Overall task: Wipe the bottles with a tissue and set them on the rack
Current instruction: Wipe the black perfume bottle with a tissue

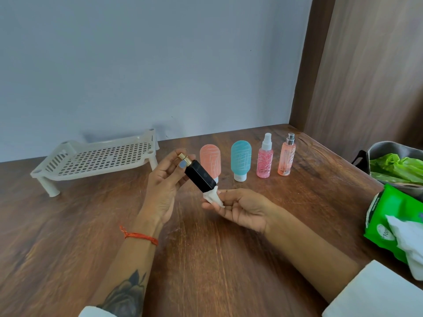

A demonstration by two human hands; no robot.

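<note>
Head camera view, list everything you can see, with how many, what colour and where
Black bottle: one, black with gold cap, tilted in the left hand.
Tissue: one, white, against the black bottle's base, in the right hand.
Squeeze bottles: two, coral and teal, standing mid-table.
Spray bottles: two, pink with white top, peach with silver top, right of the teal one.
Rack: one, cream, far left of the wooden table, nothing on it.
Wipes pack: one, green, right edge.
Bin: one, grey, green bag inside, far right.
Left hand: grips the black bottle.
Right hand: holds the tissue.
</note>
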